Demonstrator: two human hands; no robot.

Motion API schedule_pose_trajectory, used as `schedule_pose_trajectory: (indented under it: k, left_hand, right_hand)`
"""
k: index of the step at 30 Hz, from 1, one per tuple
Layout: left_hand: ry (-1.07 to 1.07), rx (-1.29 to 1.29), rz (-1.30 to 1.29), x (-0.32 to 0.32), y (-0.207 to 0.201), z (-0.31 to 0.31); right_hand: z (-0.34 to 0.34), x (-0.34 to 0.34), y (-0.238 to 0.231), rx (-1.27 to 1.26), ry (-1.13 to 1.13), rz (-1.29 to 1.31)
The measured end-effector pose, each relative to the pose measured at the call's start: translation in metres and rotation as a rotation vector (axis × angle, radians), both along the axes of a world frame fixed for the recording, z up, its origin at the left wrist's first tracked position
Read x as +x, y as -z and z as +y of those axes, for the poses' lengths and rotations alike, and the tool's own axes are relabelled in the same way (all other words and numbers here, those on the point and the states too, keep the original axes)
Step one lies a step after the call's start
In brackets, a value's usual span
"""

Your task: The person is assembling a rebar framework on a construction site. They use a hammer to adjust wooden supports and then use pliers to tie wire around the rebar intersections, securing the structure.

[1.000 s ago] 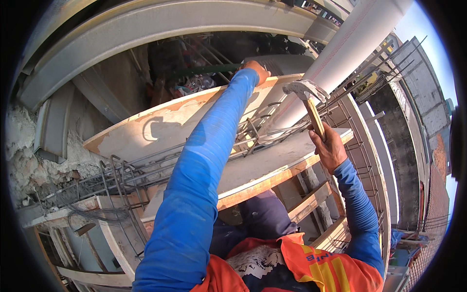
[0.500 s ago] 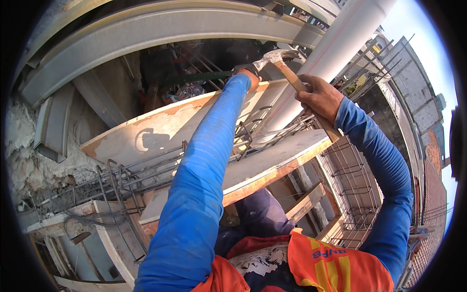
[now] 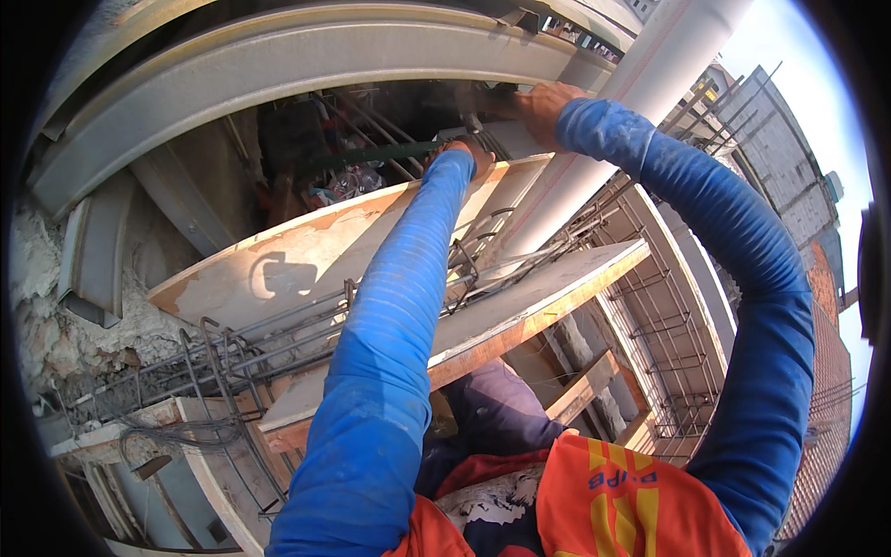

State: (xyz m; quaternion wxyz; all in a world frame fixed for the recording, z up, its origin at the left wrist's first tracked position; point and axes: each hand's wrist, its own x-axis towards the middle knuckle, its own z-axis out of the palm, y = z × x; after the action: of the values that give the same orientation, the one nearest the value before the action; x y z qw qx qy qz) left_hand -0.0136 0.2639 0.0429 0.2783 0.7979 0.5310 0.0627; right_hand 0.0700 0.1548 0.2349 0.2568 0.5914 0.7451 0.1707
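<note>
Since the earlier frame, your right grip (image 3: 548, 113) has swung farther forward and leftward, carrying the hammer (image 3: 499, 104) past the white pipe (image 3: 640, 88). Your right grip is clamped around the hammer's handle; the head is motion-blurred, just beyond your left grip (image 3: 467, 156). The left fingers sit at the upper edge of the far board (image 3: 306, 237), perhaps for steadying, but you can't tell from here whether they're pinched together or apart. Your right arm bows wide, probably so it clears the pipe. Nearer you, a second board (image 3: 548, 292) lies on its slant, with rebar (image 3: 306, 320) running between the two boards. Beyond the far board, a steel beam (image 3: 343, 56) arches across.
</note>
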Motion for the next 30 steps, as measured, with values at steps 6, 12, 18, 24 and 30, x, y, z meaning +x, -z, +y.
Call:
schedule_pose_trajectory:
  k: [6,12,18,24,30]
  left_hand:
    - [-0.049,-0.037,-0.08,0.011,-0.003,-0.008]
    - [-0.201,-0.029,-0.136,-0.003,-0.027,-0.044]
    - [-0.243,0.102,-0.152,-0.002,-0.025,-0.059]
    - [-0.271,0.267,-0.011,-0.013,0.016,-0.039]
    - [-0.154,0.086,-0.071,-0.012,-0.047,-0.077]
  right_hand:
    - [-0.005,0.023,0.014,0.014,0.044,0.027]
    - [0.008,0.03,0.018,-0.185,0.138,0.263]
    - [0.006,0.014,0.009,-0.261,0.265,0.157]
    - [0.007,-0.018,-0.008,-0.25,0.181,0.26]
    - [0.069,0.035,0.03,-0.375,-0.404,-0.559]
